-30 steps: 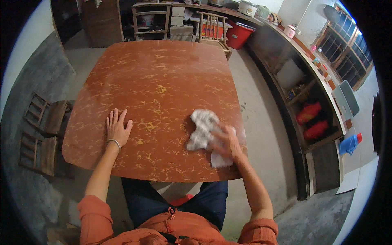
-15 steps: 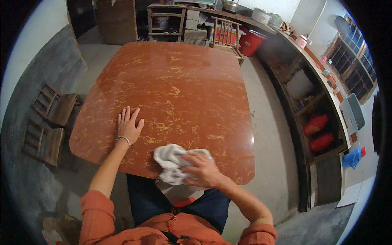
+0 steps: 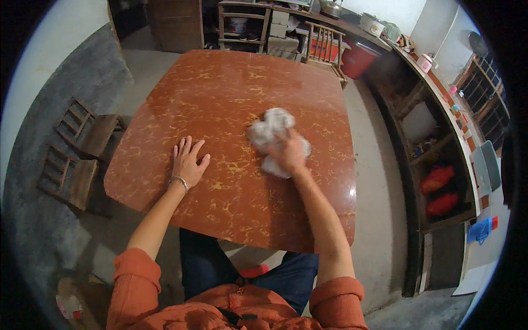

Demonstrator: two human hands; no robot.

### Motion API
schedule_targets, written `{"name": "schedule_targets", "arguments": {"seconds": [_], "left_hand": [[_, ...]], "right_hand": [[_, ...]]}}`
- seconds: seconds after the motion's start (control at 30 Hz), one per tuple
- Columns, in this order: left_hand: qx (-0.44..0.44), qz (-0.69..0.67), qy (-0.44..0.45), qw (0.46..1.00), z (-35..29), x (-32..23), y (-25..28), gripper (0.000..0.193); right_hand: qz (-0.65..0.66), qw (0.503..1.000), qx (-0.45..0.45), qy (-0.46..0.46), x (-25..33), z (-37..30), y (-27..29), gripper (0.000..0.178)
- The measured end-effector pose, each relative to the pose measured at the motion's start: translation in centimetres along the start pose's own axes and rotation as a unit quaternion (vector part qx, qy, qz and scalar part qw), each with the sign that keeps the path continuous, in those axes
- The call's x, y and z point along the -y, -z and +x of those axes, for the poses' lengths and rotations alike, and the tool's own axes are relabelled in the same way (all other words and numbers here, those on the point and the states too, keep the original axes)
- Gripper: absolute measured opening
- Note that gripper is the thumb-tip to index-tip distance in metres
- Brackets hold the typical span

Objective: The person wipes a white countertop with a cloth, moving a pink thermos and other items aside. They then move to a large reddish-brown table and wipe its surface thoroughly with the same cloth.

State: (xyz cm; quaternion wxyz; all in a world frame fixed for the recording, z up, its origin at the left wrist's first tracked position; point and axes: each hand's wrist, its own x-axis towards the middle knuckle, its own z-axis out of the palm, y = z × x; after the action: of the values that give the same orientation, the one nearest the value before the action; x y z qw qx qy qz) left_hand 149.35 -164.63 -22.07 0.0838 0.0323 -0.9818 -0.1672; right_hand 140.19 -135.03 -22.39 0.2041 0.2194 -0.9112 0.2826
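- Table (image 3: 236, 212): wiping looks under way; can't tell what's done or left.
- Your left hand (image 3: 190, 165): near left, flat on the table, fingers spread, holding nothing.
- Your right hand (image 3: 290, 151): slightly farther, blurred, on the cloth; can't tell how far fingers are open.
- Cloth (image 3: 279, 118): bunched, right of centre on the table.

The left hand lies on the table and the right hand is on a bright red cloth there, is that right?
Not quite: the head view shows that the cloth is whitish grey, not red. The left hand does lie on the table, and the right hand is on the cloth.
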Motion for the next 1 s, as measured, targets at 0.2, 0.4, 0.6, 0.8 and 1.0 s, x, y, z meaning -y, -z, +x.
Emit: {"name": "schedule_targets", "arguments": {"seconds": [0.2, 0.4, 0.6, 0.8, 1.0], "left_hand": [[-0.005, -0.012, -0.015, 1.000, -0.1, 1.1, -0.8, 0.053], [-0.011, 0.018, -0.011, 1.000, -0.1, 0.4, -0.4, 0.053], [-0.010, 0.015, -0.014, 1.000, 0.1, 0.2, -0.9, 0.053], [-0.017, 0.019, -0.016, 1.000, -0.2, 1.0, -0.7, 0.053], [-0.010, 0.026, -0.009, 1.000, -0.4, 0.6, -0.7, 0.053]], "right_hand": [[0.151, 0.933, 0.215, 0.248, 10.2, -10.1, 2.2, 0.043], [0.089, 0.969, 0.196, 0.122, 5.2, -19.5, 13.7, 0.040], [-0.040, 0.989, 0.020, -0.140, -4.7, -17.3, 16.3, 0.043], [-0.072, 0.995, 0.032, -0.068, -1.8, -18.9, 14.2, 0.038], [-0.057, 0.995, 0.077, -0.012, -0.3, -20.6, 16.4, 0.039]]}}
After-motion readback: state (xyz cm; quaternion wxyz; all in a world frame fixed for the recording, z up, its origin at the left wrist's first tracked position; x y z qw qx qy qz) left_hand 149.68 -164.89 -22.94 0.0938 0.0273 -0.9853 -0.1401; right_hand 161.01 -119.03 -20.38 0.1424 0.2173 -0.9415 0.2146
